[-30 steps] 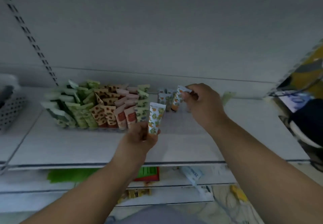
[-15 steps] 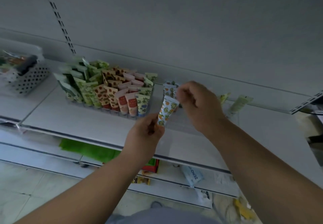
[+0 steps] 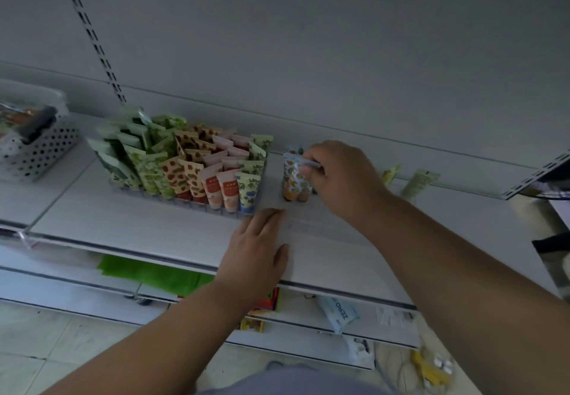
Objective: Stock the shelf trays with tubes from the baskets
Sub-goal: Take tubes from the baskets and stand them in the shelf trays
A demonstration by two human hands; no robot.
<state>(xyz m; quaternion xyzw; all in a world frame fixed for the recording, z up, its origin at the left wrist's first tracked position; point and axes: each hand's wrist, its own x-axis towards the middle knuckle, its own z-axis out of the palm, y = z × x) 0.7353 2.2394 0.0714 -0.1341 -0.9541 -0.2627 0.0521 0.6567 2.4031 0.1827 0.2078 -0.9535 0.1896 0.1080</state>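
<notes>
Nearest the camera, the left hand lies flat on the white shelf, fingers straight and released, holding nothing, their tips just short of the filled tray's front right corner. Below the shelf edge, a lower shelf carries a green sheet, a red and yellow packet and a pale pack printed "ZERO".

Farther in, the right hand reaches over a clear, mostly empty tray whose front wall is faintly visible on the shelf. Its fingers are curled and pinch the flat crimped top of an orange-print tube, white with orange fruit and green leaves and an orange cap at the bottom. The tube stands upright at the back left of this tray, touching at least one more tube of the same print beside it; the hand hides whatever stands to their right.

To the left, the filled tray holds dense rows of upright tubes: green leafy prints on the left, red fruit prints and pink ones in the middle, blue-capped floral ones on the right.

Farther left stands a perforated white basket with dark, blurred contents. Behind the right wrist, two pale green tubes lean near the back panel.
</notes>
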